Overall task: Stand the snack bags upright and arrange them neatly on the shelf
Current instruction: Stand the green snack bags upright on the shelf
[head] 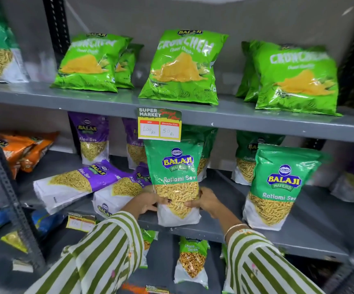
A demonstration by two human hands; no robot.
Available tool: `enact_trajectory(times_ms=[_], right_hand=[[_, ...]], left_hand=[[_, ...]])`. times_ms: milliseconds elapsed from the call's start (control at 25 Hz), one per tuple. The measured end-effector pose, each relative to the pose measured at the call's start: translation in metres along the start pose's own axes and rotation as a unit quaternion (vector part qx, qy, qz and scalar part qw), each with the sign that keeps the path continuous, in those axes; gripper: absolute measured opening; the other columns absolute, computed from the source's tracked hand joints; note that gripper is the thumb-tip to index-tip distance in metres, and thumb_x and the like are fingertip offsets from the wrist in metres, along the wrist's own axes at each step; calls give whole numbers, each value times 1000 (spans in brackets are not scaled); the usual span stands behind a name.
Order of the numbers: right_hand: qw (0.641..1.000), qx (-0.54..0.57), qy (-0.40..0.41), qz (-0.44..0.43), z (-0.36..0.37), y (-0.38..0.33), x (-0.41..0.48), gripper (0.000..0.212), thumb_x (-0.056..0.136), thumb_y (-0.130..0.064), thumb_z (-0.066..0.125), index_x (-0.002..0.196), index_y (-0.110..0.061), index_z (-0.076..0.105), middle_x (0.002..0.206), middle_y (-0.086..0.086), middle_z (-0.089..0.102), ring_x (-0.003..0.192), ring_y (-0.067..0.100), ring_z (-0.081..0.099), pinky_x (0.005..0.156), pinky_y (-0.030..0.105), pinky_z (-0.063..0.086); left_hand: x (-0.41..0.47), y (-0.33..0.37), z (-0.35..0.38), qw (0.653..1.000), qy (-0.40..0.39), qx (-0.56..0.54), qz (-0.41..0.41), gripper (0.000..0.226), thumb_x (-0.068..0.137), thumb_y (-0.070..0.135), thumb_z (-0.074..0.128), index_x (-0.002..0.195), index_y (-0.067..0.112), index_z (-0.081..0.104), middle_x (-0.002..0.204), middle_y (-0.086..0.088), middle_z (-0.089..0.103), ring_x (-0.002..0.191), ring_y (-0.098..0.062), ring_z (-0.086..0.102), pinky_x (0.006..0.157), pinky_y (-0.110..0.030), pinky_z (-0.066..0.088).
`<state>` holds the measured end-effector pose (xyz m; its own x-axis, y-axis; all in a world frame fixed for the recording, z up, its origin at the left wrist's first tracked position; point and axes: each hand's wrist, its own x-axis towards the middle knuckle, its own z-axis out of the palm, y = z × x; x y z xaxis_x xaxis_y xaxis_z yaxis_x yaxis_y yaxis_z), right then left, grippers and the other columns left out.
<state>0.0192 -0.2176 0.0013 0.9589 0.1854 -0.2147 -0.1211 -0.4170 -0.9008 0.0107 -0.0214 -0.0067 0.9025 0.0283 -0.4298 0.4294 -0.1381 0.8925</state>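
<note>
Shelving unit, grey metal, slotted uprights; mid shelf (299,211) is the working level.

1. Top shelf (65,96): Balaji "Crunchem" bags, lime green, 3 groups – left (89,62), centre (182,66), right (297,79). All leaning back roughly upright, right group skewed. Sub-line on packs too blurred to read.

2. Mid shelf, right: Ratlami Sev bag (278,185), green/white, "BALAJI WAFERS", upright at front edge – looks done. More green bags behind it, upright, partly hidden.

3. Mid shelf, centre: held Ratlami Sev bag (177,181), upright, base at or just over the front lip. Left hand (146,201) and right hand (205,201) grip its lower sides, fingers curled round the edges, thumbs on front; closed on bag. Judged: being set in place now.

4. Mid shelf, left-centre: 2 Aloo Sev bags lying flat – rear one (76,183), nearer one (118,194), purple/white, overlapping. Not yet stood. 2 more Aloo Sev (92,141) upright at back.

5. Mid shelf, far left: orange bags (23,149), tipped over; label unreadable.

6. Bottom level: "Chana … Garam" bag (193,259), upright, middle word unclear.

7. Price tag (159,124) on top shelf's edge: "SUPER MARKET", MRP 100 Rs, Discounted Price 50 Rs, handwritten. 2nd tag (80,222) on the mid shelf's edge, illegible.

Progress est.: approx. half – green side tidy; purple + orange left to do
</note>
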Motion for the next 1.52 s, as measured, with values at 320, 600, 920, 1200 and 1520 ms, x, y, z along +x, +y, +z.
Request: enact_trajectory(times_ms=[320, 600, 920, 1200, 1520], right_hand=[[993, 8, 114, -28, 6, 7, -20, 68, 53, -6, 87, 113, -4, 54, 119, 16, 64, 113, 29, 59, 100, 44, 48], [989, -7, 146, -24, -21, 7, -6, 76, 54, -7, 87, 119, -1, 48, 123, 16, 61, 117, 30, 55, 100, 38, 46], [979, 18, 199, -27, -68, 44, 52, 76, 55, 4, 83, 121, 1, 46, 123, 17, 60, 116, 29, 55, 88, 28, 43], [981, 79, 170, -49, -75, 72, 79, 81, 55, 14, 79, 125, 6, 40, 125, 22, 56, 115, 28, 54, 93, 35, 43], [980, -151, 37, 123, -73, 63, 65, 46, 73, -21, 75, 111, -1, 60, 92, 15, 72, 86, 24, 68, 80, 35, 53]], left_hand=[[-3, 10, -1, 992, -16, 82, 90, 51, 69, -2, 73, 115, 8, 54, 120, -16, 64, 111, -30, 59, 76, -38, 55], [21, 28, 22, 985, -3, 102, 143, 56, 66, 0, 77, 116, 6, 52, 115, -9, 62, 104, -24, 58, 82, -37, 52], [94, 40, 76, 974, 39, 143, 170, 62, 57, 1, 81, 113, 6, 55, 118, -12, 65, 110, -29, 60, 97, -46, 50], [132, 29, 94, 977, 33, 134, 160, 65, 58, -4, 78, 117, 6, 55, 119, -13, 65, 111, -29, 60, 99, -46, 49], [92, 19, 43, 955, 82, 253, 134, 87, 68, 12, 78, 140, 5, 29, 144, -17, 42, 133, -31, 40, 110, -40, 36]])
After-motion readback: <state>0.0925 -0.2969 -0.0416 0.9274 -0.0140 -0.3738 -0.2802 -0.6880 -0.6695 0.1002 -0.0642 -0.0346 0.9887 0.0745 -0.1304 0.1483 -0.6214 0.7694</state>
